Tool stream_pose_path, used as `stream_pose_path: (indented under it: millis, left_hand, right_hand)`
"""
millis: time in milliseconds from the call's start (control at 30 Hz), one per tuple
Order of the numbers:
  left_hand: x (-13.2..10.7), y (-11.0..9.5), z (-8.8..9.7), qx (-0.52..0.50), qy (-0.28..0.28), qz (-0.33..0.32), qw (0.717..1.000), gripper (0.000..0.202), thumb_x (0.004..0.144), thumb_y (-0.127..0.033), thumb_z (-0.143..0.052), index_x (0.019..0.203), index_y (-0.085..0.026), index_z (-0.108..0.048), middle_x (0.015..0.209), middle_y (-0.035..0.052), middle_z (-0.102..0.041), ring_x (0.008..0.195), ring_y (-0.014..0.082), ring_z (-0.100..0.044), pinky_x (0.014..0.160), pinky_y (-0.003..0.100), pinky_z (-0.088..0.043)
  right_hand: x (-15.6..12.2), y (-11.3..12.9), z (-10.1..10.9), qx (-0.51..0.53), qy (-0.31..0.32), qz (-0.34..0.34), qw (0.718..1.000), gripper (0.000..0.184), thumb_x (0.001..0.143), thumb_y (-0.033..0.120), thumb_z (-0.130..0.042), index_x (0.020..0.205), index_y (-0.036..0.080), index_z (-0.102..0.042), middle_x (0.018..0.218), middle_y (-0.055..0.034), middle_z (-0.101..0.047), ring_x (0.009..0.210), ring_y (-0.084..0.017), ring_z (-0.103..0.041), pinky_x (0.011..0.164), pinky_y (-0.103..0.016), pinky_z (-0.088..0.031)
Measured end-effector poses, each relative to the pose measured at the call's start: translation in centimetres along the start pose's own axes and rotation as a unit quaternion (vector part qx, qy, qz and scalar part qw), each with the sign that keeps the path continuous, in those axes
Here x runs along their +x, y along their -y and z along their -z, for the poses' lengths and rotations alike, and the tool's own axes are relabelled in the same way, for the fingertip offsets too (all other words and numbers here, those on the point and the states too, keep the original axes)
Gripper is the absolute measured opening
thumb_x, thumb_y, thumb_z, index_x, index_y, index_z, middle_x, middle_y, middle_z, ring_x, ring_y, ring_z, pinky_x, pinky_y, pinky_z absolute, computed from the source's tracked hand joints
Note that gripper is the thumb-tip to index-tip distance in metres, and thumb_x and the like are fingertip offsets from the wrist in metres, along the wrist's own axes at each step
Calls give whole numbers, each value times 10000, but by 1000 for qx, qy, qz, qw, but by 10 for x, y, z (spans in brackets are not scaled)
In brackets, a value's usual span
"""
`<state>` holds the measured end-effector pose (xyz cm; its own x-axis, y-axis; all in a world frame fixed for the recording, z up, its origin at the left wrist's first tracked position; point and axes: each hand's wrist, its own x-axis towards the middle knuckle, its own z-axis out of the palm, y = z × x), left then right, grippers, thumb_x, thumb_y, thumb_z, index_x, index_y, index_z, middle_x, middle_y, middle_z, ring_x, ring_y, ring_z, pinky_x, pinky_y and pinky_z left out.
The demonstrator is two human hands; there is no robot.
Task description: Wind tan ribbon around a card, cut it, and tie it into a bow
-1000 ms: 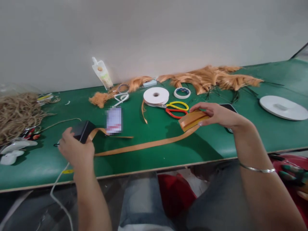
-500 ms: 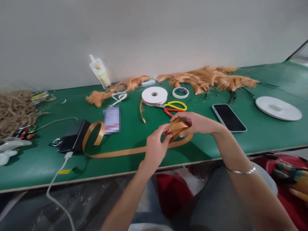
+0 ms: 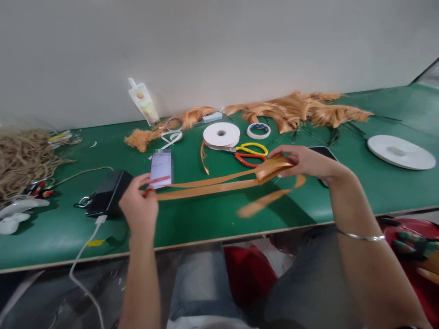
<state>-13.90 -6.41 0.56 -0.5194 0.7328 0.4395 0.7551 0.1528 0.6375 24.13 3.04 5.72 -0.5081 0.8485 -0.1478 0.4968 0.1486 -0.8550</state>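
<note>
Between my hands runs an orange-gold satin ribbon [image 3: 209, 188], stretched in two near-parallel strands over the table. My left hand [image 3: 140, 205] pinches the strands at their left end, close to a phone-like item with a lit, blurred face [image 3: 161, 167]. At the right, my right hand [image 3: 298, 162] grips the folded loops of the ribbon between thumb and fingers. A loose tail of it hangs below that hand, smeared by motion. Just left of my right hand lie scissors [image 3: 252, 153] with one yellow and one red handle. A dark-screened phone [image 3: 325, 153] is partly hidden behind my right hand.
On the green table [image 3: 206, 228] are a white ribbon spool [image 3: 226, 133], a tape roll [image 3: 258, 131], a white disc [image 3: 400, 151], orange fibre bundles [image 3: 291, 112], a black box with a cable [image 3: 109, 194], tangled cords [image 3: 27, 157] and a pouch [image 3: 143, 103] against the wall.
My left hand has moved left, drawing the ribbon out into two long strands. My right hand has shifted slightly right and up with the folds. The ribbon's tail has swung off the black box.
</note>
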Motion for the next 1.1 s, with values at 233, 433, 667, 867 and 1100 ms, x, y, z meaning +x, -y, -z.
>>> stream_pose_path:
  millis: [233,433,667,867,1100]
  left_hand:
    - [27,55,41,153,-69,93,981,282,678,-187,-540,938,-187,-650,771,32,-646,892,325,-623,847,527,-471]
    - [23,37,42,152,-87,41,984,320,641,-125,-574,947,-211,-615,868,19,-662,1027,344,-570,919,574,-418]
    - [-24,-57,-5,-32,102,-135,985,335,734,-145,-560,1063,-181,-611,1059,65,-649,966,236,-601,888,425,-476]
    - [-67,-120,-55,-200,346,-181,899,410,776,-298,-622,1161,-165,-579,1138,89,-637,1020,211,-589,930,364,-472]
    - [-62,-105,-63,-213,255,-87,939,394,730,-45,-474,1078,-168,-613,944,55,-685,835,146,-633,782,290,-522]
  right_hand:
    - [-9,-24,24,-30,-73,23,997,452,568,277,-781,988,247,-619,930,-29,-639,831,-214,-576,753,-352,-485]
    - [-9,-23,24,-37,-61,3,997,464,587,308,-769,1017,268,-600,953,-17,-637,854,-223,-578,729,-352,-496]
    - [-2,12,-10,-31,26,9,999,497,619,285,-713,1089,217,-568,939,-35,-644,820,-198,-612,672,-295,-488]
    - [3,29,-31,-108,77,72,989,535,620,343,-703,1109,193,-547,1021,-42,-618,877,-205,-594,734,-303,-465]
    - [3,27,-33,-142,87,56,984,543,643,374,-693,1126,180,-538,972,-42,-618,794,-176,-574,684,-284,-437]
